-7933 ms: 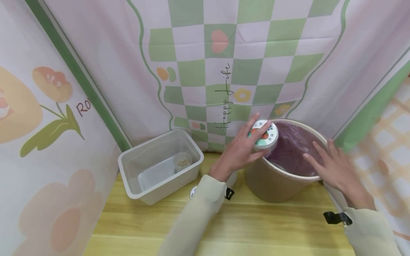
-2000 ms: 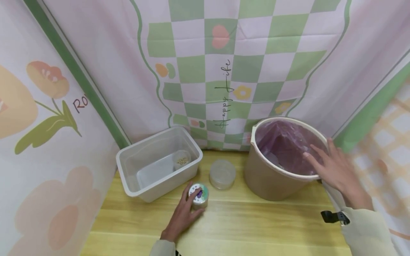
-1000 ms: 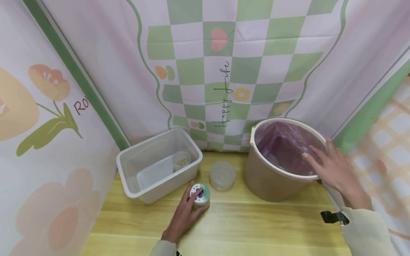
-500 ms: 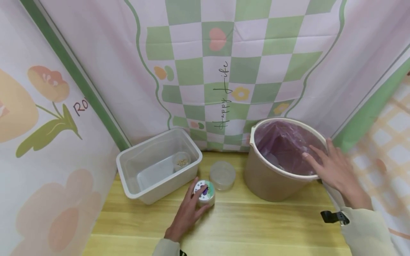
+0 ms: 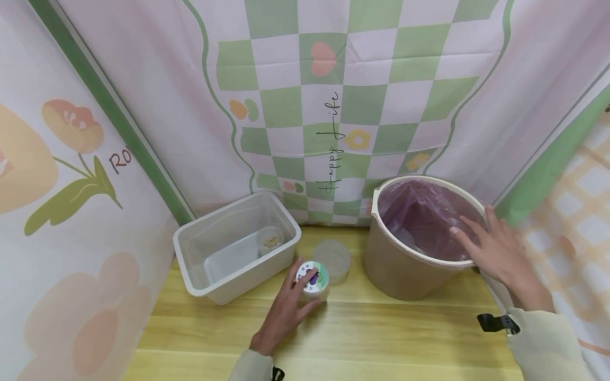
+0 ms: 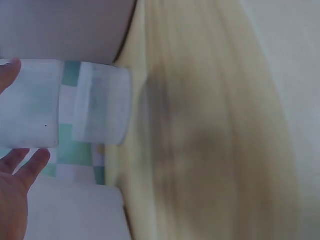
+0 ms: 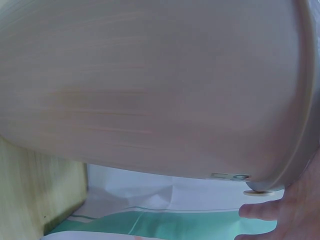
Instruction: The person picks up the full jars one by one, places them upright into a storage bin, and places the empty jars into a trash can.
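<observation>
— Head view, what are you doing?

— My left hand (image 5: 286,312) has its grip round the small labelled cup (image 5: 312,279), low over the worktop (image 5: 381,333), just in front of the clear lid (image 5: 332,258). My right hand (image 5: 495,251) rests open-fingered on the bin (image 5: 405,275) rim. Next, I judge, the cup needs a steady lift.

— And beyond?

— A clear tub (image 5: 238,246) at the left, patterned cloth (image 5: 333,79) behind.

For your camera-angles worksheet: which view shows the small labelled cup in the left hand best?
The head view: the cup shows whole, its printed lid up, the left hand gripping it. The left wrist view shows only its blurred side. The right wrist view misses it.
</observation>
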The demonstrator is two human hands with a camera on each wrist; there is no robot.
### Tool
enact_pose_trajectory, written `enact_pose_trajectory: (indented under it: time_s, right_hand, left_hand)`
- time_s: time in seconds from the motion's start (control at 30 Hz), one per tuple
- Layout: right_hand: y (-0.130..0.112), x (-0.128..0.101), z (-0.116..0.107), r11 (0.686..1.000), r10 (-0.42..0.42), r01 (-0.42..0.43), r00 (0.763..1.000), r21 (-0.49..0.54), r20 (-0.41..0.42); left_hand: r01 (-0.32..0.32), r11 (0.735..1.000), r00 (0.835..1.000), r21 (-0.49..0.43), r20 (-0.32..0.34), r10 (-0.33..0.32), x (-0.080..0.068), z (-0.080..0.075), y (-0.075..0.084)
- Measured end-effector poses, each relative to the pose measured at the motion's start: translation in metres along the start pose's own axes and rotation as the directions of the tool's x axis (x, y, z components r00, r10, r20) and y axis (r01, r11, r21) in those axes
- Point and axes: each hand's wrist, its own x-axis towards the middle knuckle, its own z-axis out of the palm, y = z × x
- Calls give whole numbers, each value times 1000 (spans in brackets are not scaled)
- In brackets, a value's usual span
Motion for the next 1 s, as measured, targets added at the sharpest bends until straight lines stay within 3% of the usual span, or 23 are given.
enact_pose_trajectory:
  time_s: [0.53,1.0]
  right_hand:
    - [1,1,1,1000,-20,19,1000,-5,-22]
    - [2,1,2,1000,-1,1,1000,14,-9]
  left_hand:
    - [-121,993,993,9,-12,121,42,-9,23]
    - [-149,989,989,-8,-6,149,77,-16,40]
